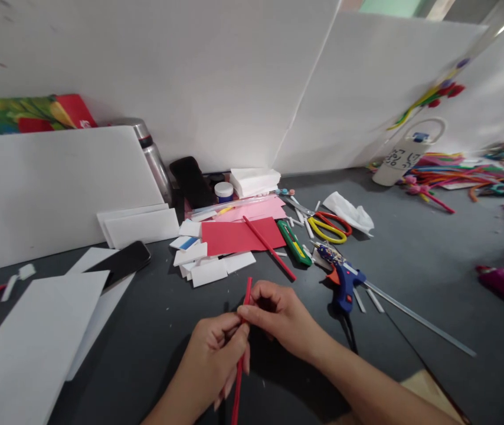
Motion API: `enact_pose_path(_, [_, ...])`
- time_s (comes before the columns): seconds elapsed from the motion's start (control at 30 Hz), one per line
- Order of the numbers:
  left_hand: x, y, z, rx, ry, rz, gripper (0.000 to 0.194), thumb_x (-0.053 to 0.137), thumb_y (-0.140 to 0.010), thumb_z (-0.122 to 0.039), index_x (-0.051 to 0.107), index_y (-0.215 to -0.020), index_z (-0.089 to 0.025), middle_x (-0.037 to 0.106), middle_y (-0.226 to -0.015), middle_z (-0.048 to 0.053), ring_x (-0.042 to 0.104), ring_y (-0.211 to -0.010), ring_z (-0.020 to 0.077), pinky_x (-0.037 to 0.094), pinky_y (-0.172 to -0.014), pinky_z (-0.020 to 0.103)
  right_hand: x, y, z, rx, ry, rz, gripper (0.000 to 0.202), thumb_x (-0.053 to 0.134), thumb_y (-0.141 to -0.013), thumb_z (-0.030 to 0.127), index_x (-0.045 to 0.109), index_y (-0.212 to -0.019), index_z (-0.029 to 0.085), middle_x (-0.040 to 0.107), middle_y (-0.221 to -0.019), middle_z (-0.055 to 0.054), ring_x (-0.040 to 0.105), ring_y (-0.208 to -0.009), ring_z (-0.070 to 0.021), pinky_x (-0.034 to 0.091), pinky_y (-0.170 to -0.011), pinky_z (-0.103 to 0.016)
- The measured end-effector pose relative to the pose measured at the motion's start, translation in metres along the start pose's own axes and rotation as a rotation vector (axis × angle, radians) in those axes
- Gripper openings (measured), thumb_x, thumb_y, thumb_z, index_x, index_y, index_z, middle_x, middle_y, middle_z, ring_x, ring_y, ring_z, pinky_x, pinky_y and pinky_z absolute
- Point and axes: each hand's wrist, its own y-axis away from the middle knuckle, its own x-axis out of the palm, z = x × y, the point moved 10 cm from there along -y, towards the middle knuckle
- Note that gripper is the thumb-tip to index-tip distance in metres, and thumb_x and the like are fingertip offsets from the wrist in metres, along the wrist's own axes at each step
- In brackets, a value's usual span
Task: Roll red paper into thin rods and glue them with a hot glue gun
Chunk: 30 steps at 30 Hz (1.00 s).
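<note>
Both of my hands hold one thin red paper stick (238,389), which stands nearly upright above the dark table. My left hand (216,348) pinches it around its middle. Just above, my right hand (281,316) grips it between thumb and fingers near the top end. Whether it is a rolled tube or a folded strip I cannot tell. A similar red stick (274,254) lies slanting over a sheet of red paper (221,236) beyond my hands. Small white cards (208,273) lie along that sheet's near edge.
At right lie a green cutter (295,243), yellow-and-red scissors (328,229) and a blue glue gun (347,286) with a long clear glue stick. White boards (35,336) and a black phone (121,262) are at left. A white bottle (396,162) stands far right.
</note>
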Motion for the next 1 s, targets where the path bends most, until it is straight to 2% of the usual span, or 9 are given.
enact_pose_path(0.17, [0.008,0.0,0.002,-0.037,-0.023,0.051,0.039,0.053,-0.084,-0.05,0.053,-0.063,-0.018,0.048,-0.042,-0.006,0.031,-0.023,0.0036,0.02,-0.023,0.014,-0.012,-0.001,0.002,-0.039,0.139,-0.125,0.041,0.065,-0.086,0.048,0.055,-0.061,0.017,0.051,-0.057,0.003,0.043,-0.049,-0.0081,0.032,-0.045,-0.021])
enact_pose_path(0.27, [0.013,0.001,0.01,-0.093,-0.03,0.092,0.039,0.055,-0.082,-0.051,0.063,-0.089,-0.014,0.056,-0.048,-0.004,0.034,-0.024,0.0043,0.023,-0.023,0.014,-0.029,-0.003,-0.002,-0.026,0.154,-0.238,0.05,0.06,-0.088,0.054,0.054,-0.056,0.017,0.043,-0.051,0.004,0.04,-0.045,-0.0077,0.029,-0.042,-0.021])
enact_pose_path(0.37, [0.014,0.001,0.013,-0.125,0.002,0.107,0.058,0.055,-0.081,-0.053,0.061,-0.116,-0.008,0.059,-0.051,-0.003,0.035,-0.024,0.0052,0.026,-0.024,0.015,-0.044,-0.005,-0.011,0.037,-0.004,-0.311,0.051,0.054,-0.089,0.061,0.058,-0.063,0.016,0.037,-0.049,0.006,0.033,-0.038,-0.0062,0.026,-0.036,-0.021])
enact_pose_path(0.47, [0.012,0.001,0.011,-0.117,0.043,0.111,0.062,0.055,-0.082,-0.052,0.06,-0.123,-0.006,0.06,-0.05,-0.002,0.034,-0.024,0.0052,0.025,-0.024,0.015,-0.053,-0.005,-0.01,0.02,-0.179,-0.36,0.041,0.061,-0.087,0.057,0.06,-0.073,0.017,0.035,-0.05,0.009,0.03,-0.038,-0.0058,0.029,-0.034,-0.019])
enact_pose_path(0.57, [0.009,0.001,0.01,-0.118,0.108,0.109,0.06,0.055,-0.083,-0.05,0.06,-0.124,-0.007,0.061,-0.051,-0.001,0.032,-0.023,0.0045,0.022,-0.023,0.014,-0.05,-0.006,-0.002,-0.031,-0.269,-0.32,0.029,0.067,-0.085,0.047,0.062,-0.09,0.018,0.042,-0.053,0.009,0.036,-0.042,-0.0071,0.035,-0.038,-0.019])
enact_pose_path(0.63, [0.007,0.002,0.01,-0.12,0.136,0.105,0.058,0.056,-0.084,-0.049,0.06,-0.124,-0.007,0.062,-0.052,-0.001,0.032,-0.023,0.004,0.022,-0.023,0.014,-0.046,-0.006,0.0,-0.034,-0.277,-0.283,0.027,0.067,-0.085,0.043,0.063,-0.093,0.017,0.046,-0.054,0.008,0.041,-0.045,-0.0077,0.037,-0.041,-0.019])
enact_pose_path(0.87, [0.004,0.001,0.009,-0.095,0.154,0.057,0.058,0.056,-0.085,-0.049,0.059,-0.127,-0.009,0.062,-0.054,-0.002,0.034,-0.024,0.0042,0.026,-0.023,0.014,-0.035,-0.004,-0.005,0.03,-0.285,-0.225,0.035,0.067,-0.083,0.049,0.056,-0.073,0.018,0.043,-0.048,0.009,0.035,-0.038,-0.0052,0.027,-0.037,-0.017])
enact_pose_path(1.0, [0.004,0.0,0.011,-0.088,0.165,0.05,0.057,0.057,-0.085,-0.05,0.059,-0.126,-0.01,0.061,-0.055,-0.003,0.036,-0.024,0.0044,0.028,-0.023,0.014,-0.031,-0.002,-0.011,0.108,-0.329,-0.215,0.053,0.061,-0.086,0.058,0.043,-0.054,0.02,0.031,-0.037,0.01,0.025,-0.028,-0.0041,0.019,-0.029,-0.018])
